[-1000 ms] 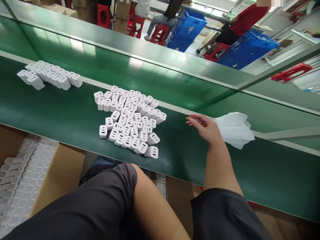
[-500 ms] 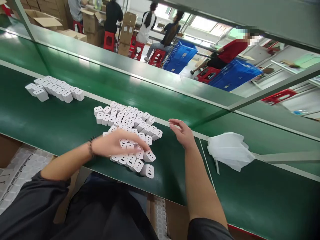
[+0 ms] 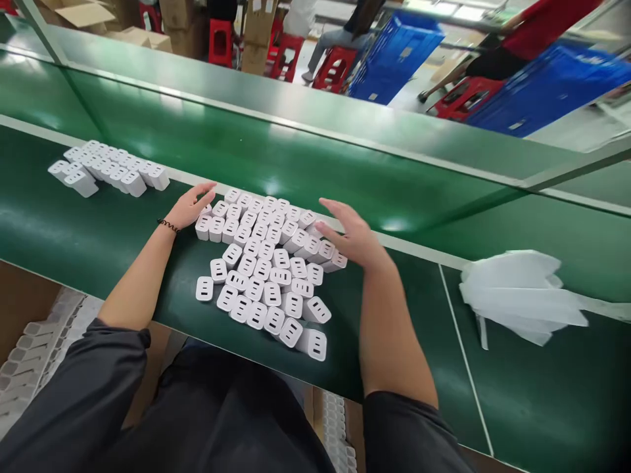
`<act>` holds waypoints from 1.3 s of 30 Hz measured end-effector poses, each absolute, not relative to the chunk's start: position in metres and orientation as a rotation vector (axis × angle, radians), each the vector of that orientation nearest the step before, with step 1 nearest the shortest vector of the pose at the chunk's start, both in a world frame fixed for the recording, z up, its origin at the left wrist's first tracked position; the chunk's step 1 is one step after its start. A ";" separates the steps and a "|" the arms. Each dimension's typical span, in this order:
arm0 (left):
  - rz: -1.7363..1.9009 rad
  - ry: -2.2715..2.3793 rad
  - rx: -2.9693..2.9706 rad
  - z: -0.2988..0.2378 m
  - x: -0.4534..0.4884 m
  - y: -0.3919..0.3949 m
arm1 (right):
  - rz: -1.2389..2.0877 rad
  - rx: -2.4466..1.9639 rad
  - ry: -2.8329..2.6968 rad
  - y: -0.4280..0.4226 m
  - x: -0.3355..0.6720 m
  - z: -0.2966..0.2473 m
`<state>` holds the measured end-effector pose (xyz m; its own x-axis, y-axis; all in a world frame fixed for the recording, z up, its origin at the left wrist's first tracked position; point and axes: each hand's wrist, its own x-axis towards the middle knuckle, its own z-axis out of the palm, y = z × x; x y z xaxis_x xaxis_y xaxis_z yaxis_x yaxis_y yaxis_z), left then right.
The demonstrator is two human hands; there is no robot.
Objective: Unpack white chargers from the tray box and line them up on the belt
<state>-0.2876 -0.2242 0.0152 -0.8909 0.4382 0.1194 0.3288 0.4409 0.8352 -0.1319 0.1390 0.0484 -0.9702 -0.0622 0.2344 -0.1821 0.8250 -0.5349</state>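
Note:
A cluster of several white charger blocks stands on the green conveyor belt in front of me. My left hand rests open at the cluster's far left corner, fingers stretched flat against the outer blocks. My right hand is open at the cluster's far right side, palm and fingers pressed against the blocks there. Neither hand holds anything.
A second group of white charger blocks sits further left on the belt. Crumpled white bags lie on the belt to the right. White moulded trays sit in a carton below left. Blue crates, red stools and seated people are beyond the line.
My left hand moved from on top of the cluster to its far left corner. My right hand closed in onto the cluster's right side. The view tilted down.

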 end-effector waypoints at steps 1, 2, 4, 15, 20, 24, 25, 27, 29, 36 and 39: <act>1.468 2.623 0.685 0.020 -0.287 -0.225 | 0.798 0.220 -2.771 0.133 -0.121 0.062; 1.476 2.682 0.685 0.026 -0.284 -0.227 | 0.756 0.258 -2.745 0.124 -0.109 0.076; 1.471 2.798 0.731 0.047 -0.269 -0.233 | 0.691 0.400 -2.700 0.099 -0.081 0.100; 1.405 2.673 1.134 0.046 -0.110 -0.279 | 0.405 0.559 -2.791 -0.041 0.005 0.050; 1.260 2.591 1.010 0.008 -0.097 -0.281 | 0.342 0.557 -2.824 -0.059 0.001 0.043; 1.285 2.633 0.924 0.007 -0.092 -0.279 | 0.363 0.543 -2.801 -0.061 0.002 0.040; 1.282 2.611 0.945 0.009 -0.092 -0.280 | 0.375 0.542 -2.796 -0.061 0.002 0.040; 1.267 2.528 1.036 0.013 -0.093 -0.283 | 0.398 0.539 -2.788 -0.062 0.003 0.039; 1.234 2.459 1.144 0.015 -0.094 -0.284 | 0.408 0.523 -2.781 -0.062 0.002 0.039; 1.267 2.516 1.104 0.014 -0.086 -0.273 | 0.439 0.502 -2.749 -0.063 -0.003 0.040; 1.389 2.300 1.079 0.016 -0.087 -0.278 | 0.474 0.514 -2.738 -0.063 -0.003 0.039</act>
